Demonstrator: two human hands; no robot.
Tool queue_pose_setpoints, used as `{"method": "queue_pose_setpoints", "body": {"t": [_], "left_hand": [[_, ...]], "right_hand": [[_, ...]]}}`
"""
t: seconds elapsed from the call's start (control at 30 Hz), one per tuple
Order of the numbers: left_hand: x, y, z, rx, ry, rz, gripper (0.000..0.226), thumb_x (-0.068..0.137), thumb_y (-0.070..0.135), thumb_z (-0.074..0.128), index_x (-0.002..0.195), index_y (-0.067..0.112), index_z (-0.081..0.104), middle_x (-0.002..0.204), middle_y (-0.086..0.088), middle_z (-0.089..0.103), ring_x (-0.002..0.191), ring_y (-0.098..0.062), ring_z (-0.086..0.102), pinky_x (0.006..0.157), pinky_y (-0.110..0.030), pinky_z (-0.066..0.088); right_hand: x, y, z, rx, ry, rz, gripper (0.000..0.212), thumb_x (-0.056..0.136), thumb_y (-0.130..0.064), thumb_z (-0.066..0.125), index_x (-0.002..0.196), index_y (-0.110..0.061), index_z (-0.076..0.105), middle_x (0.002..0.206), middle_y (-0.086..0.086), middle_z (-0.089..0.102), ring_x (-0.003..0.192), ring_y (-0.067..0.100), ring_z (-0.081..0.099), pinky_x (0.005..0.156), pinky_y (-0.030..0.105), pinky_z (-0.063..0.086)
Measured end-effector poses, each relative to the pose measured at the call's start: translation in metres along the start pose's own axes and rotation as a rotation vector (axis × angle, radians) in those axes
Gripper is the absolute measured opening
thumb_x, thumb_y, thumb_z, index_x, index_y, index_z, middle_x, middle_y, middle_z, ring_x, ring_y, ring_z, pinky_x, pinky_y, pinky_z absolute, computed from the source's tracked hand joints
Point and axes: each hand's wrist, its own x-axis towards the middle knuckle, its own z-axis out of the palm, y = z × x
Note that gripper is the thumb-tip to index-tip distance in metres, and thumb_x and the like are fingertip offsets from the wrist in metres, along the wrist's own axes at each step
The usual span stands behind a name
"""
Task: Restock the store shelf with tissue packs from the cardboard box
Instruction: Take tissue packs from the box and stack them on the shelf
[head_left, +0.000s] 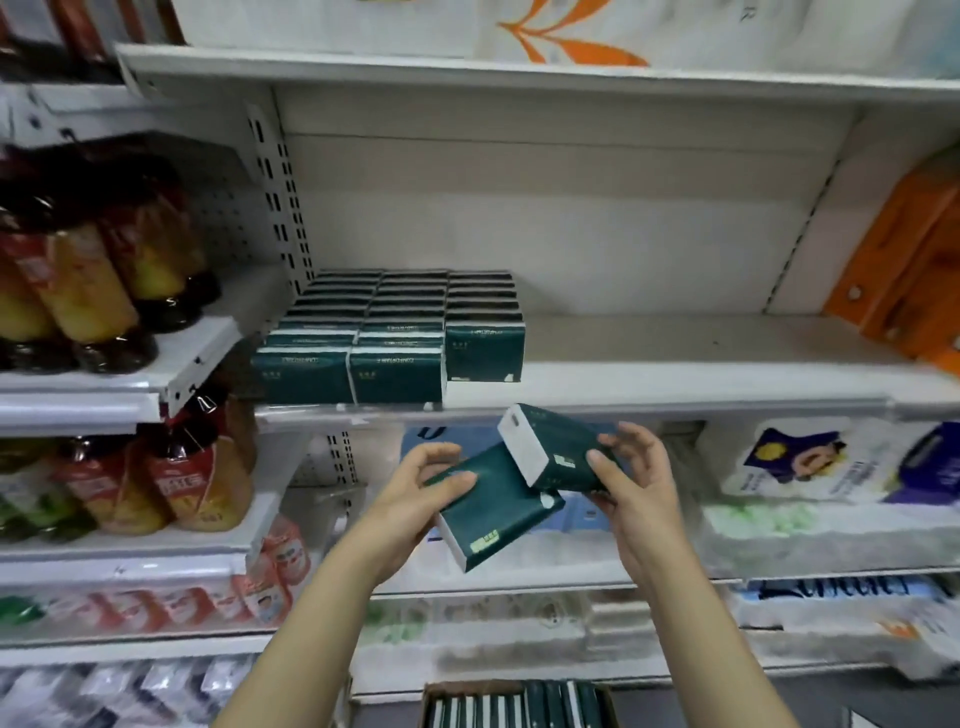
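My left hand grips a dark green tissue pack, tilted, just below the shelf edge. A second green tissue pack, its white end turned up, is held in my right hand and rests partly on the first. On the white shelf above stand several green tissue packs in three rows at the left end. The cardboard box at the bottom edge holds more packs standing on end.
Orange packages fill the shelf's right end, with bare shelf between them and the green rows. Bottles stand on the left-hand shelves. Wrapped paper goods lie on the lower shelves behind my hands.
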Motion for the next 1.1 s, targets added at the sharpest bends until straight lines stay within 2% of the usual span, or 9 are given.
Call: {"method": "queue_pose_setpoints", "body": {"t": [0.1,0.2,0.33,0.43,0.5,0.6,0.7,0.87,1.1], "left_hand": [[-0.004,0.012,0.007,0.026,0.043,0.041,0.066,0.052,0.031,0.090,0.109,0.013,0.063,0.109,-0.009,0.069,0.095,-0.023,0.068,0.087,-0.035,0.052],[-0.007,0.026,0.012,0.054,0.082,0.097,0.051,0.056,0.027,0.085,0.099,0.008,0.067,0.092,-0.008,0.075,0.087,-0.024,0.067,0.088,-0.037,0.051],[-0.011,0.042,0.013,0.040,0.132,0.163,0.034,0.077,0.009,0.079,0.109,0.010,0.066,0.101,-0.009,0.073,0.090,-0.024,0.069,0.072,-0.031,0.055],[-0.009,0.057,0.008,0.001,0.141,0.192,0.039,0.079,0.012,0.076,0.114,0.021,0.063,0.110,-0.011,0.070,0.096,-0.029,0.070,0.081,-0.046,0.057],[-0.003,0.067,0.005,-0.011,0.133,0.211,0.041,0.080,0.012,0.075,0.116,0.023,0.060,0.112,-0.011,0.069,0.096,-0.028,0.070,0.082,-0.050,0.056],[0.008,0.082,-0.003,0.039,0.110,0.235,0.037,0.085,0.004,0.069,0.112,0.025,0.057,0.106,-0.017,0.066,0.086,-0.027,0.068,0.069,-0.040,0.053],[0.018,0.095,-0.015,0.118,0.052,0.267,0.039,0.087,-0.006,0.059,0.110,0.024,0.054,0.107,-0.029,0.059,0.089,-0.030,0.063,0.072,-0.037,0.052],[0.034,0.128,-0.038,-0.018,0.164,0.370,0.032,0.090,-0.009,0.055,0.108,0.018,0.053,0.112,-0.014,0.063,0.100,-0.028,0.067,0.076,-0.039,0.058],[0.062,0.145,-0.064,-0.103,0.118,0.414,0.034,0.087,-0.011,0.058,0.107,0.015,0.062,0.101,-0.005,0.067,0.090,-0.017,0.068,0.072,-0.025,0.058]], "right_hand": [[0.002,-0.013,-0.002,0.064,-0.056,0.004,0.073,0.081,-0.003,0.071,0.140,-0.036,0.043,0.132,-0.001,0.054,0.113,0.020,0.063,0.079,0.033,0.055],[0.002,-0.025,0.001,0.126,-0.122,0.038,0.090,0.070,-0.006,0.073,0.147,-0.035,0.035,0.133,0.004,0.057,0.113,0.021,0.064,0.087,0.032,0.056],[0.005,-0.031,0.003,0.094,-0.192,0.066,0.084,0.075,0.001,0.071,0.146,-0.032,0.038,0.120,0.002,0.069,0.114,0.024,0.064,0.083,0.028,0.055],[0.008,-0.036,0.010,-0.009,-0.247,0.058,0.080,0.085,0.008,0.065,0.146,-0.035,0.035,0.125,0.001,0.066,0.115,0.021,0.062,0.076,0.022,0.054],[0.011,-0.040,0.016,-0.053,-0.263,0.038,0.078,0.086,0.007,0.064,0.145,-0.036,0.035,0.125,0.001,0.065,0.110,0.016,0.063,0.069,0.016,0.052],[0.021,-0.046,0.025,-0.104,-0.252,0.005,0.074,0.087,0.007,0.063,0.139,-0.038,0.038,0.112,0.005,0.068,0.090,0.011,0.066,0.066,0.016,0.051],[0.035,-0.047,0.034,-0.143,-0.237,-0.008,0.071,0.087,0.006,0.064,0.135,-0.040,0.038,0.108,0.005,0.070,0.090,0.013,0.066,0.072,0.021,0.053],[0.062,-0.041,0.050,-0.220,-0.131,-0.059,0.059,0.092,0.004,0.059,0.129,-0.038,0.041,0.112,0.003,0.065,0.099,0.018,0.063,0.087,0.038,0.052],[0.098,-0.019,0.081,-0.555,-0.171,-0.157,0.060,0.092,0.009,0.054,0.118,-0.044,0.043,0.122,-0.009,0.050,0.091,0.013,0.062,0.067,0.017,0.052]]}}
